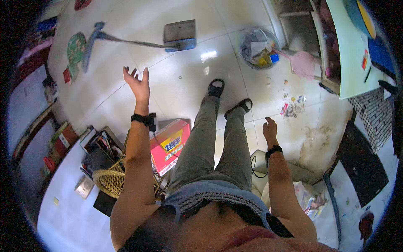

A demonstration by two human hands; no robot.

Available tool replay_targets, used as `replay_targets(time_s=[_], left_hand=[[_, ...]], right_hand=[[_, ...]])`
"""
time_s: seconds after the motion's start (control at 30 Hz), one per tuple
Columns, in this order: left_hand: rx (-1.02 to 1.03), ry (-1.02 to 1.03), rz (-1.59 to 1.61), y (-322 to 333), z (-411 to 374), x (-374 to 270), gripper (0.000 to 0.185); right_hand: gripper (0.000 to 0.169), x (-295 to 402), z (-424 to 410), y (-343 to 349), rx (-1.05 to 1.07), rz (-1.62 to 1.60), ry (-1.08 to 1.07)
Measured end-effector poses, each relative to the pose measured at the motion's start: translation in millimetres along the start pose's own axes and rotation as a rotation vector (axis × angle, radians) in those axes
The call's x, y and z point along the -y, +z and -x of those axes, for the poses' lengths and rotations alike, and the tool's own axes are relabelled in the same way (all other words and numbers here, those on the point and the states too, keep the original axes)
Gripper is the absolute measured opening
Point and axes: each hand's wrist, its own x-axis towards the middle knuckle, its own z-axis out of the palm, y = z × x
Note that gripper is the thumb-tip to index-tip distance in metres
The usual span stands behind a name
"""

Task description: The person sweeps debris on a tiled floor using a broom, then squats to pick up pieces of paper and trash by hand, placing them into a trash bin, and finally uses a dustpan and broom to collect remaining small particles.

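My left hand (137, 82) is raised over the tiled floor with its fingers apart and nothing in them. Beyond it lies a blue and grey dustpan (179, 35), whose long handle (132, 42) reaches left to a blue bar. A green patterned hand fan (76, 48) is beside that bar. My right hand (270, 128) hangs empty at the right, its fingers loosely held and partly apart. Nearest to it on the floor is a patch of litter (294, 108) with crumbs and wrappers. Above this patch stand a round waste bin (259, 47) full of rubbish and a pink fly swatter (301, 64).
A pink and yellow cardboard box (170, 145) stands by my left leg, next to a wicker basket (108, 182). An open cabinet (299, 31) is at the upper right. Brown stains (316, 143) mark the floor at the right. A checked cloth (374, 116) hangs there.
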Motion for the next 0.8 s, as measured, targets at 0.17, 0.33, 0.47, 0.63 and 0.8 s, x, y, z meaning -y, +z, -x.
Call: replay_targets(time_s=[0.17, 0.33, 0.47, 0.63, 0.8], left_hand=[[-0.2, 0.04, -0.032, -14.9, -41.2, -6.0, 0.088], [-0.066, 0.083, 0.122, -3.6, -44.9, -47.0, 0.091], [-0.025, 0.108, 0.38, 11.7, -68.9, -59.8, 0.085], [-0.055, 0.175, 0.38, 8.4, -80.7, -37.2, 0.027], [0.058, 0.176, 0.207, -2.3, -28.0, -61.3, 0.02]], right_hand=[[0.022, 22.9, -2.8, 0.7, -0.051, 0.003, -0.058], [0.023, 90.7, -10.1, -20.0, 0.045, -0.012, -0.011], [0.022, 115.6, 9.8, -32.5, -0.045, -0.067, -0.157], [0.021, 80.0, 41.6, -23.3, -0.067, -0.343, 0.044], [0.02, 79.8, 70.2, -71.2, -0.106, -0.113, 0.015]])
